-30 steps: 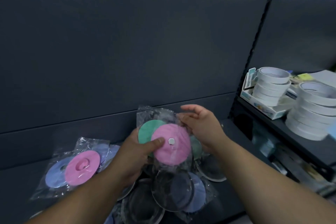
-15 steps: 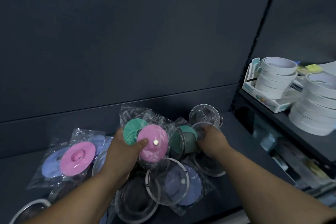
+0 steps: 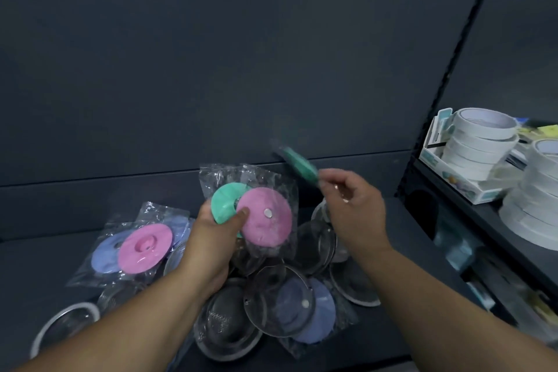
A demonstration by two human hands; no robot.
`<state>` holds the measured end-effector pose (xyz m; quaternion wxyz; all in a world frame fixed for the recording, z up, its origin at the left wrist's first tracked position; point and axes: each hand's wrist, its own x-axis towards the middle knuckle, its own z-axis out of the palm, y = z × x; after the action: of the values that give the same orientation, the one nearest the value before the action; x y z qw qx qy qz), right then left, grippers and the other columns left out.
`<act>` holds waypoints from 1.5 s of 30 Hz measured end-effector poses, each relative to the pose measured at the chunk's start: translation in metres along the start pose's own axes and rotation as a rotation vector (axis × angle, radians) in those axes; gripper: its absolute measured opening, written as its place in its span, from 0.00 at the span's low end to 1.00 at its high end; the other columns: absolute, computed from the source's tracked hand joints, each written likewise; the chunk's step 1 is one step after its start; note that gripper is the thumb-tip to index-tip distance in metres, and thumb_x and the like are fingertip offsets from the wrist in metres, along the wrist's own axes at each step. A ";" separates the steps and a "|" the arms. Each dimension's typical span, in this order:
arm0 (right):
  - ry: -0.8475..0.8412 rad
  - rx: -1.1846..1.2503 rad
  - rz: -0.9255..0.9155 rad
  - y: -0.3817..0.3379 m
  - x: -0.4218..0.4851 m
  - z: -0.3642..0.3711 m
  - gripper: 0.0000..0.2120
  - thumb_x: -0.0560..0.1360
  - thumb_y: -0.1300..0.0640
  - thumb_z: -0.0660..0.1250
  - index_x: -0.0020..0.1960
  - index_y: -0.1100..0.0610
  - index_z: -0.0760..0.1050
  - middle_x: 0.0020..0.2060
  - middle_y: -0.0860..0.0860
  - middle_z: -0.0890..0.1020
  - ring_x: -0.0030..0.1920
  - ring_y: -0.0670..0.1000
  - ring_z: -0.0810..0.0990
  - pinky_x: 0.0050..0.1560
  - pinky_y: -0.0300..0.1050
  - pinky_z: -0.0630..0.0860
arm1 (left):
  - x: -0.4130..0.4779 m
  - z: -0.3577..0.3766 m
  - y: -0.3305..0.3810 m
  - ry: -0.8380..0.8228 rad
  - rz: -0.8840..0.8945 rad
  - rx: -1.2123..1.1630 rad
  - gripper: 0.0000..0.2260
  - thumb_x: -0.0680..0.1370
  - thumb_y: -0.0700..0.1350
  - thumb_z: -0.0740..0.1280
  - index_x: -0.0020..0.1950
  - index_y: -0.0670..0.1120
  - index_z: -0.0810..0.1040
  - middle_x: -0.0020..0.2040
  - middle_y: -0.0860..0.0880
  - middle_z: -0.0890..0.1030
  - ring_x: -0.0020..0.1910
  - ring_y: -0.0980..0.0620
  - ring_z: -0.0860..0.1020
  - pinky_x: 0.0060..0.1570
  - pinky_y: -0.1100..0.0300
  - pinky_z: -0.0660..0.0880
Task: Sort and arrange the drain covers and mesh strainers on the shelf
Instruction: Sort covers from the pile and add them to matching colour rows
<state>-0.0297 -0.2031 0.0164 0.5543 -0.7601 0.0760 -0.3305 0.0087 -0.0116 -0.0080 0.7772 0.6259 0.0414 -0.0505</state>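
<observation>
We see the left hand (image 3: pixel 211 238) gripping a clear bag (image 3: pixel 217 175) above the shelf (image 3: pixel 45 266), with the thumb curled over its front. Inside, a green drain cover (image 3: pixel 225 201) and a pink drain cover (image 3: pixel 268 220) overlap. At two o'clock from that bag, the right hand (image 3: pixel 354 211) has its fingers pinched together on the edge of a second green cover (image 3: pixel 299 164). That cover is motion-blurred, so we cannot tell whether it is bagged.

At six o'clock below both hands, a heap of mesh strainers (image 3: pixel 229 323) lies on the shelf, with a bagged blue cover (image 3: pixel 320 311) among them. At eight o'clock from the held bag lies another bag (image 3: pixel 151 214), holding one blue and one pink cover. A lone strainer (image 3: pixel 60 329) sits at the heap's nine o'clock. Rolls of white tape (image 3: pixel 480 142) are stacked on the neighbouring shelf at three o'clock.
</observation>
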 end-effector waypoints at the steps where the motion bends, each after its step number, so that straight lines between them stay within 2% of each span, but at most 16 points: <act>1: -0.114 -0.004 -0.049 0.001 -0.007 0.006 0.08 0.73 0.64 0.70 0.44 0.52 0.81 0.50 0.45 0.83 0.48 0.36 0.79 0.49 0.28 0.73 | -0.004 0.001 0.003 0.003 -0.027 -0.063 0.12 0.77 0.37 0.66 0.57 0.50 0.75 0.49 0.45 0.83 0.45 0.45 0.81 0.43 0.51 0.77; 3: -0.357 -0.048 -0.132 0.007 -0.021 0.016 0.10 0.72 0.65 0.71 0.43 0.49 0.81 0.60 0.43 0.78 0.58 0.35 0.75 0.59 0.28 0.69 | -0.011 0.001 0.010 0.007 -0.088 -0.182 0.09 0.79 0.37 0.63 0.56 0.49 0.75 0.45 0.47 0.83 0.40 0.49 0.81 0.37 0.56 0.77; 5: -0.510 -0.038 -0.127 0.015 -0.032 0.022 0.10 0.72 0.64 0.71 0.42 0.49 0.80 0.65 0.39 0.74 0.62 0.34 0.73 0.61 0.27 0.67 | -0.016 -0.004 0.014 -0.004 -0.132 -0.252 0.11 0.79 0.38 0.62 0.60 0.48 0.75 0.45 0.48 0.84 0.40 0.51 0.81 0.34 0.59 0.78; 7: -0.562 0.016 -0.105 0.020 -0.039 0.027 0.09 0.73 0.65 0.70 0.43 0.51 0.80 0.66 0.37 0.72 0.59 0.33 0.73 0.57 0.26 0.67 | -0.022 -0.011 0.016 0.002 -0.165 -0.284 0.13 0.80 0.38 0.61 0.63 0.48 0.74 0.47 0.48 0.83 0.42 0.51 0.80 0.31 0.62 0.78; 10: -0.620 0.043 -0.125 0.023 -0.046 0.037 0.08 0.73 0.66 0.69 0.43 0.53 0.80 0.66 0.40 0.72 0.65 0.34 0.71 0.62 0.28 0.66 | -0.031 -0.022 0.014 -0.002 -0.196 -0.315 0.13 0.80 0.41 0.61 0.65 0.45 0.73 0.47 0.45 0.84 0.41 0.49 0.81 0.38 0.55 0.80; 12: -0.640 0.031 -0.147 0.024 -0.053 0.045 0.08 0.73 0.63 0.70 0.43 0.51 0.80 0.66 0.39 0.72 0.66 0.35 0.70 0.65 0.34 0.66 | -0.037 -0.027 0.016 -0.029 -0.207 -0.311 0.14 0.80 0.45 0.62 0.64 0.43 0.74 0.50 0.42 0.84 0.41 0.46 0.82 0.38 0.51 0.81; 15: -0.631 0.014 -0.189 0.023 -0.063 0.056 0.04 0.70 0.58 0.70 0.44 0.52 0.82 0.66 0.36 0.71 0.67 0.38 0.70 0.68 0.37 0.65 | -0.045 -0.032 0.020 -0.065 -0.195 -0.258 0.13 0.78 0.44 0.65 0.59 0.40 0.77 0.45 0.41 0.85 0.35 0.47 0.83 0.28 0.58 0.79; 20: -0.638 0.050 -0.219 0.010 -0.072 0.070 0.07 0.69 0.58 0.74 0.47 0.52 0.81 0.66 0.40 0.74 0.67 0.38 0.71 0.67 0.34 0.65 | -0.046 -0.054 0.018 0.027 -0.107 -0.191 0.14 0.73 0.32 0.67 0.58 0.37 0.78 0.48 0.38 0.84 0.43 0.42 0.84 0.41 0.51 0.82; 23: -0.645 0.039 -0.237 -0.001 -0.080 0.084 0.14 0.69 0.58 0.76 0.53 0.52 0.78 0.65 0.41 0.75 0.67 0.39 0.71 0.67 0.35 0.66 | -0.043 -0.078 0.020 0.079 -0.099 -0.215 0.13 0.73 0.30 0.66 0.57 0.37 0.78 0.48 0.38 0.84 0.43 0.41 0.84 0.41 0.51 0.82; 26: -0.628 0.003 -0.274 -0.016 -0.089 0.113 0.21 0.68 0.51 0.72 0.59 0.47 0.73 0.66 0.44 0.74 0.67 0.39 0.70 0.67 0.35 0.66 | -0.038 -0.110 0.024 0.115 -0.099 -0.269 0.17 0.73 0.29 0.66 0.61 0.37 0.76 0.52 0.34 0.82 0.48 0.36 0.82 0.44 0.45 0.81; 28: -0.609 -0.025 -0.259 -0.025 -0.094 0.138 0.24 0.66 0.50 0.70 0.61 0.47 0.71 0.66 0.45 0.73 0.67 0.38 0.69 0.67 0.34 0.65 | -0.035 -0.136 0.031 0.148 -0.077 -0.292 0.17 0.73 0.28 0.66 0.61 0.38 0.75 0.53 0.34 0.81 0.48 0.37 0.81 0.45 0.45 0.81; 31: -0.572 -0.156 -0.223 -0.031 -0.100 0.176 0.24 0.69 0.54 0.71 0.64 0.54 0.72 0.64 0.46 0.72 0.63 0.38 0.70 0.64 0.26 0.62 | -0.027 -0.188 0.043 0.240 -0.033 -0.281 0.17 0.73 0.29 0.67 0.60 0.41 0.76 0.54 0.38 0.82 0.50 0.40 0.81 0.52 0.46 0.79; 34: -0.595 -0.450 -0.162 -0.028 -0.099 0.213 0.25 0.70 0.56 0.72 0.66 0.56 0.71 0.65 0.51 0.73 0.65 0.50 0.71 0.65 0.35 0.64 | -0.018 -0.243 0.052 0.299 0.013 -0.249 0.19 0.73 0.30 0.69 0.61 0.44 0.75 0.55 0.41 0.82 0.55 0.41 0.80 0.61 0.42 0.74; 37: -0.633 -0.677 -0.058 -0.031 -0.095 0.242 0.26 0.72 0.55 0.70 0.68 0.58 0.69 0.67 0.55 0.72 0.67 0.54 0.70 0.66 0.39 0.63 | -0.008 -0.286 0.053 0.321 0.003 -0.202 0.18 0.73 0.30 0.69 0.61 0.45 0.75 0.56 0.42 0.82 0.56 0.41 0.80 0.61 0.42 0.73; 41: -0.631 -0.861 0.044 -0.031 -0.089 0.265 0.32 0.72 0.45 0.70 0.71 0.56 0.66 0.70 0.56 0.69 0.68 0.56 0.69 0.67 0.42 0.63 | 0.006 -0.319 0.049 0.292 -0.029 -0.178 0.17 0.74 0.31 0.69 0.61 0.43 0.75 0.54 0.42 0.83 0.54 0.42 0.81 0.59 0.42 0.75; 45: -0.657 -1.054 0.189 -0.025 -0.085 0.275 0.45 0.67 0.31 0.67 0.76 0.51 0.57 0.75 0.55 0.60 0.74 0.57 0.60 0.74 0.52 0.57 | 0.011 -0.328 0.042 0.322 -0.058 -0.180 0.17 0.73 0.31 0.69 0.60 0.43 0.75 0.54 0.43 0.83 0.52 0.44 0.82 0.57 0.45 0.77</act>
<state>0.0601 0.0651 -0.0427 0.1264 -0.9832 0.1210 0.0527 0.0242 0.3173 -0.0387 0.8117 0.5522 0.1876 0.0317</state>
